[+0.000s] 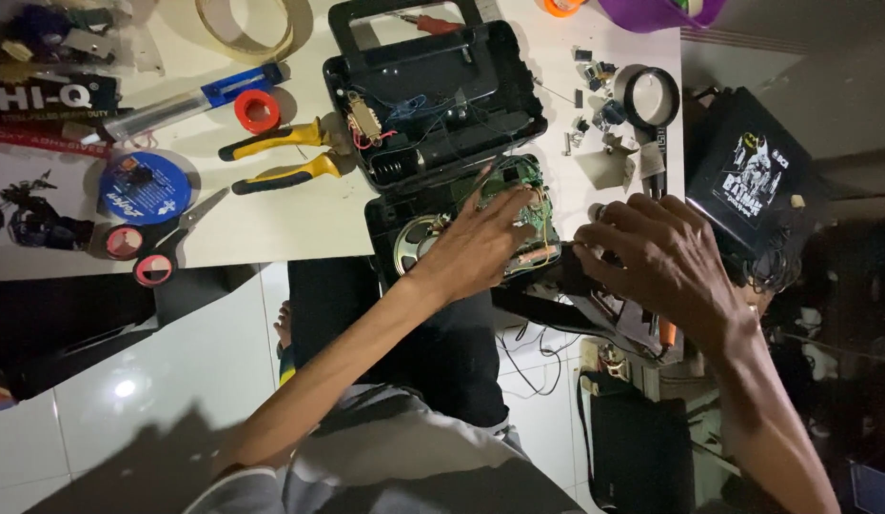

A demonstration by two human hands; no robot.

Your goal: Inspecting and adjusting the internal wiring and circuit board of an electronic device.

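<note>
White tabletop (271, 233) is pretty cluttered, with white floor tiles below it. Far left there's a round blue solder spool (145, 187) and red-handled scissors (157, 249), then a small red tape roll (257, 111) and yellow-handled pliers (281, 157). In the middle sits a black plastic radio case (433, 95) opened up, its green circuit board (523, 200) and round speaker (416, 243) hanging over the table edge. Left hand (481, 243) lies flat with fingers spread, fingertips on the board. Right hand (666, 262) is curled just right of it; can't tell what it grips. Black-rimmed magnifying glass (650, 98) lies beyond.
</note>
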